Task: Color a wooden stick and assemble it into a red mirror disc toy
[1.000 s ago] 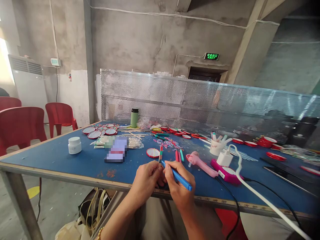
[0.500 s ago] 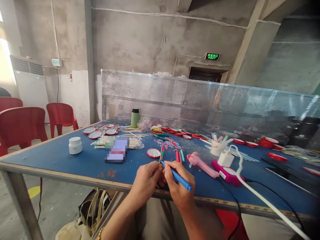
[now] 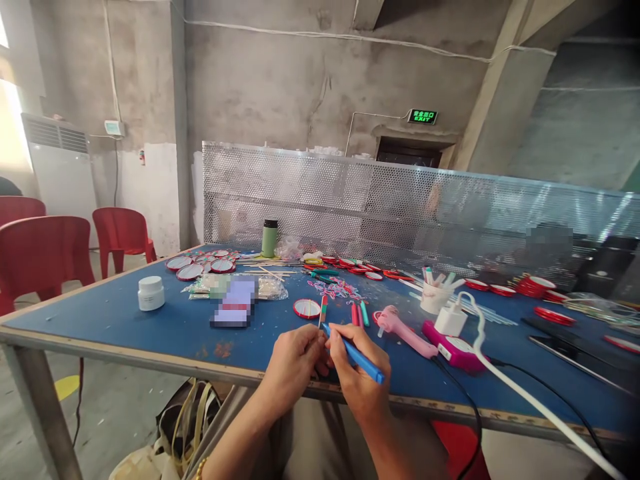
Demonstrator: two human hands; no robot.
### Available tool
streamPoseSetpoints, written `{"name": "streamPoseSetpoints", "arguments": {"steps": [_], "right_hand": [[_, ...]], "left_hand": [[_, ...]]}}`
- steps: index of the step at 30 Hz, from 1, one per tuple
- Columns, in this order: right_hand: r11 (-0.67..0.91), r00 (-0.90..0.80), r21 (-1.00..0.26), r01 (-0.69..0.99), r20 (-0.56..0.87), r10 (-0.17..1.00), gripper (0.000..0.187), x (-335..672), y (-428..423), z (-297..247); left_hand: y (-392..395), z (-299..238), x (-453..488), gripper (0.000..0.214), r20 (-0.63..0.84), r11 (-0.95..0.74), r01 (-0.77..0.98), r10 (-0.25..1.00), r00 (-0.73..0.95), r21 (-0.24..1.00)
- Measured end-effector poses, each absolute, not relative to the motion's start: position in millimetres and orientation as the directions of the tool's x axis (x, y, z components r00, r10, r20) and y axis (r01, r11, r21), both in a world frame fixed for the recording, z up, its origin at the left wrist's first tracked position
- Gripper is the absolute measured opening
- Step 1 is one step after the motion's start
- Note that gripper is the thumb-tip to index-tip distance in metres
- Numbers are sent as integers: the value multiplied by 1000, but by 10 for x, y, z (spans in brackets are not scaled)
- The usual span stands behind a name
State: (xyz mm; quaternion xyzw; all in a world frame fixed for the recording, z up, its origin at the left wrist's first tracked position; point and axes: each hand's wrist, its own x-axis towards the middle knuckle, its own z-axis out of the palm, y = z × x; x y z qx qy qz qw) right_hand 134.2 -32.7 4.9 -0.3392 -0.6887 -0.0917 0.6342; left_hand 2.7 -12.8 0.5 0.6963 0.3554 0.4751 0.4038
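A person seated at a blue table (image 3: 125, 327) works at its near edge. The left hand (image 3: 293, 365) is closed around the lower end of a thin stick (image 3: 323, 311) banded in red and green. The right hand (image 3: 359, 380) grips a blue pen (image 3: 356, 355), thumb and fingers pinched narrow. The pen's tip meets the stick just above the left fingers, but the exact point of contact is hidden between the two hands, and the fist covers the stick's lower part. Just beyond the hands lie a red-rimmed disc (image 3: 307, 308), loose markers (image 3: 358, 313) and a pink glue gun (image 3: 401, 328). A white charger (image 3: 450, 320) sits on a magenta device (image 3: 459, 349). Its white cable (image 3: 530, 400) runs out of frame at lower right. A white jar (image 3: 151, 293) stands well to the left, and a green bottle (image 3: 270, 238) stands far back by a perforated metal screen (image 3: 350, 200). A blurred patch (image 3: 235, 301) masks something mid-table. Red chairs (image 3: 45, 253) are cut off at the left edge.
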Motion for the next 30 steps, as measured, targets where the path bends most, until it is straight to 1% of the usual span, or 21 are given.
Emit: {"name": "streamPoseSetpoints", "arguments": {"steps": [6,12,18,23,30], "right_hand": [[743,73,-327,585,933,353,12,1341,-331,51],[750,39,-304,587,937,348,12,1339,-316,51],[734,129,-375,567,920,370,12,1378,-317,-25],[735,79,-363,572,917,391,14,1400,-341,-34],[739,75,-355,572,921,383,14,1395,-349,-16]], "left_hand": [[-132,7,28,33,371,-410,69,874,313,909],[-123,4,29,32,379,-421,88,875,299,903],[-120,17,26,28,331,-350,-1,885,327,937],[-117,21,15,30,330,-344,-21,881,338,939],[-108,5,12,28,335,-349,-18,879,339,937]]}}
